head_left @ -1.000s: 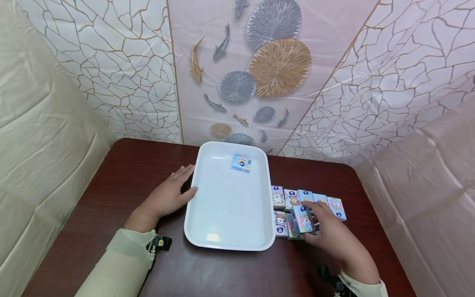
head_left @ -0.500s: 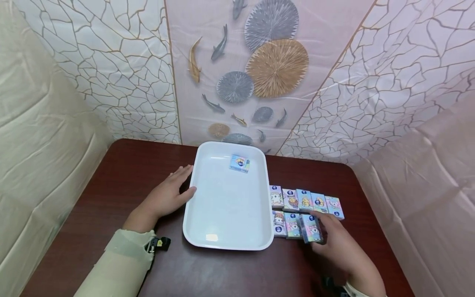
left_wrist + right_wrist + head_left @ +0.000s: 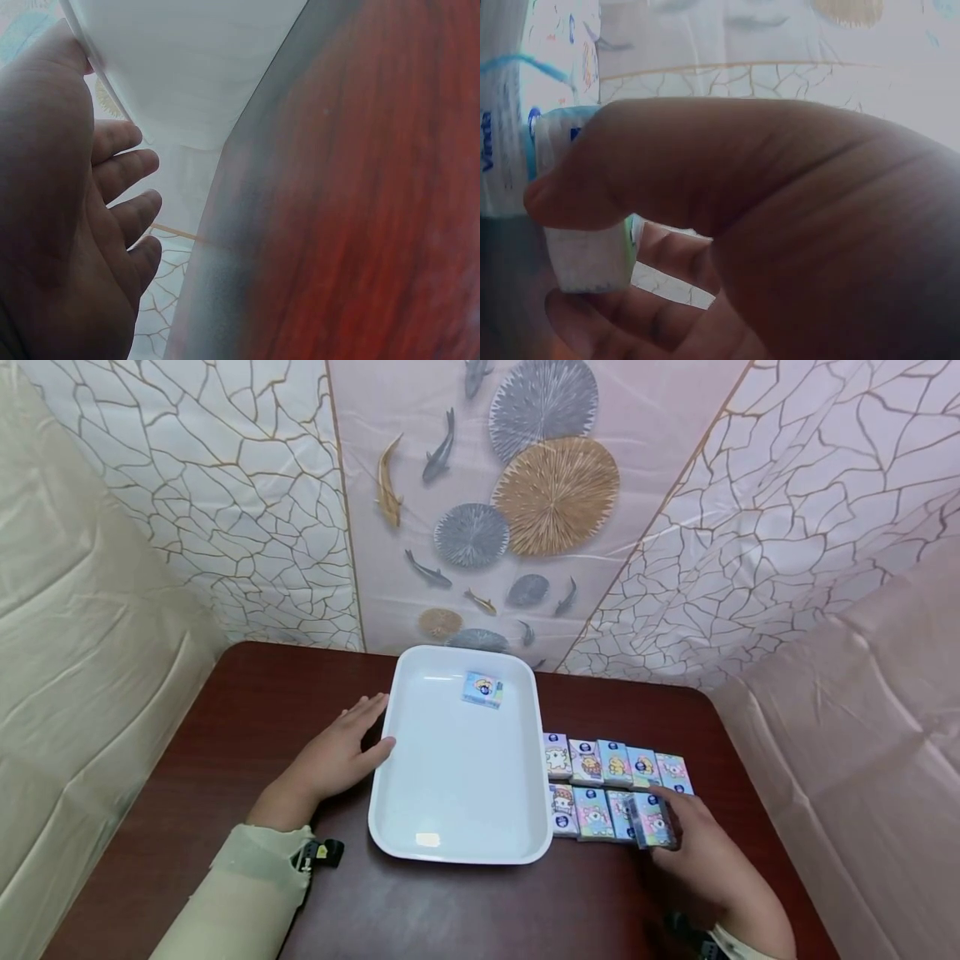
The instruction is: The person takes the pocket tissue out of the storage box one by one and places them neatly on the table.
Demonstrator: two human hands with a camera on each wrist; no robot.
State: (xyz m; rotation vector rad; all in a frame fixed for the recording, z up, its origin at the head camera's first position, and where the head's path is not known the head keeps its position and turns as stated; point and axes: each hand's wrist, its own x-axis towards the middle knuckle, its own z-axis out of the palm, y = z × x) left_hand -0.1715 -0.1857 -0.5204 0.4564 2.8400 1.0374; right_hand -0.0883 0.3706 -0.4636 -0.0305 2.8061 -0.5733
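My right hand [image 3: 708,852] grips a small pocket tissue pack [image 3: 654,820] at the right end of the near row of packs. In the right wrist view, thumb and fingers close around that tissue pack [image 3: 591,259], next to other packs marked Vinda [image 3: 499,150]. My left hand [image 3: 330,764] lies with extended fingers against the left rim of a white tray [image 3: 380,777]. The left wrist view has that hand [image 3: 82,202] below the tray's raised edge, its fingers slightly bent. One tissue pack [image 3: 482,690] lies inside the tray near its far right corner.
Two rows of tissue packs run right from the tray, the far row [image 3: 615,764] and the near row [image 3: 592,814]. All stand on a dark red-brown table [image 3: 285,685]. A patterned cloth [image 3: 465,460] hangs behind, with pale cloth walls [image 3: 862,718] at both sides.
My right hand has shifted right with the tissue pack, uncovering packs in the near row and more of the far row. The left hand stays at the tray rim.
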